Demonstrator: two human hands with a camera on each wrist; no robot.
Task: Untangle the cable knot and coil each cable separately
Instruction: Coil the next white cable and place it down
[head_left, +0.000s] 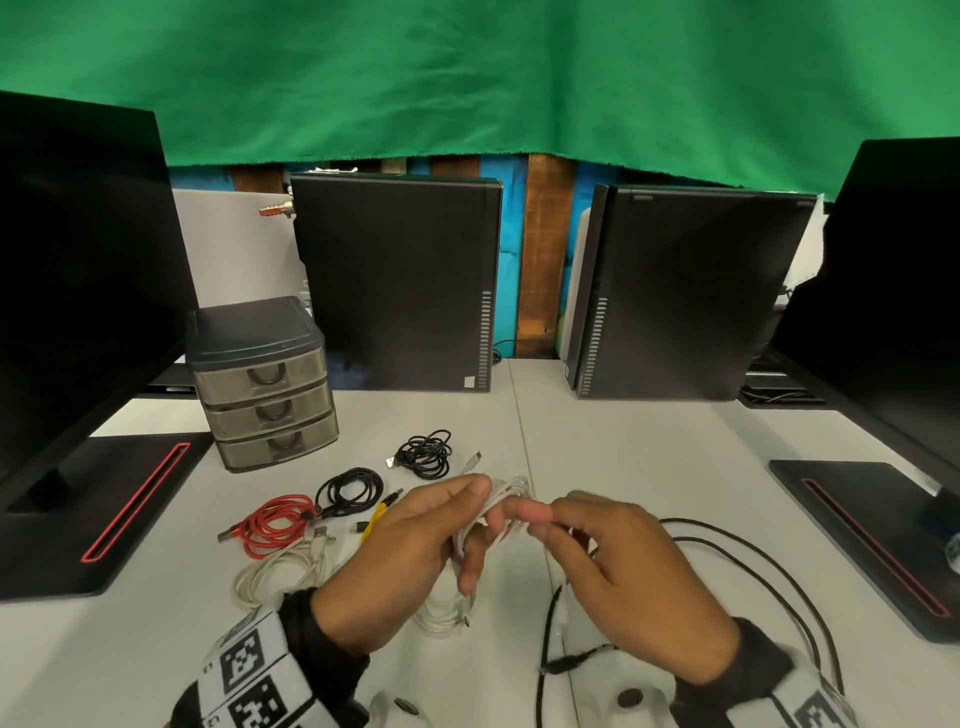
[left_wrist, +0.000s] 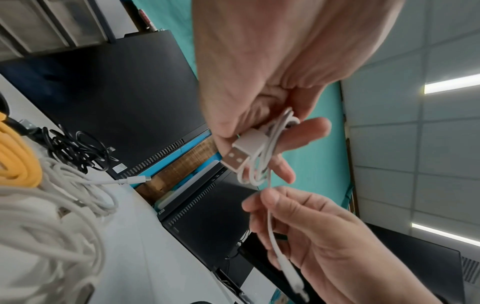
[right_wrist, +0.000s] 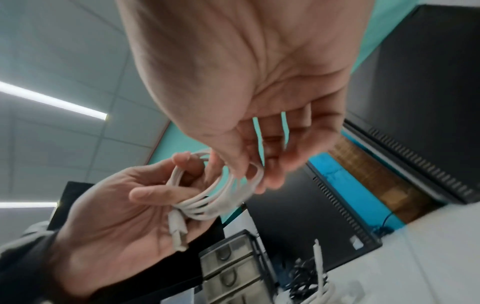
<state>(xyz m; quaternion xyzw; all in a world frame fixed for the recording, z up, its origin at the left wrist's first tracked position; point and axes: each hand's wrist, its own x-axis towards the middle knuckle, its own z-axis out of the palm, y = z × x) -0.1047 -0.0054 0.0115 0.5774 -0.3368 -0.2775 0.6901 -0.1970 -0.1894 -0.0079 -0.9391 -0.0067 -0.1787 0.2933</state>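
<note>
Above the middle of the table, my left hand (head_left: 480, 519) grips a small white cable coil (head_left: 506, 493) wound round its fingers. The left wrist view shows the coil's USB plug (left_wrist: 235, 158) sticking out under the thumb. My right hand (head_left: 540, 519) pinches the white cable's loose strand (left_wrist: 271, 222) right beside the coil. In the right wrist view, the right fingertips (right_wrist: 270, 181) touch the coil's loops (right_wrist: 223, 195). A long black cable (head_left: 737, 551) lies loose on the table at the right and runs under my right wrist.
Coiled cables lie on the table to the left: two black coils (head_left: 423, 452) (head_left: 350, 491), a red one (head_left: 272, 525), a white one (head_left: 280, 571) and a yellow cable (head_left: 376, 519). Another white coil (head_left: 444, 613) lies under my hands. A drawer unit (head_left: 265, 384), two computer towers (head_left: 400, 280) and monitor stands (head_left: 104, 519) ring the workspace.
</note>
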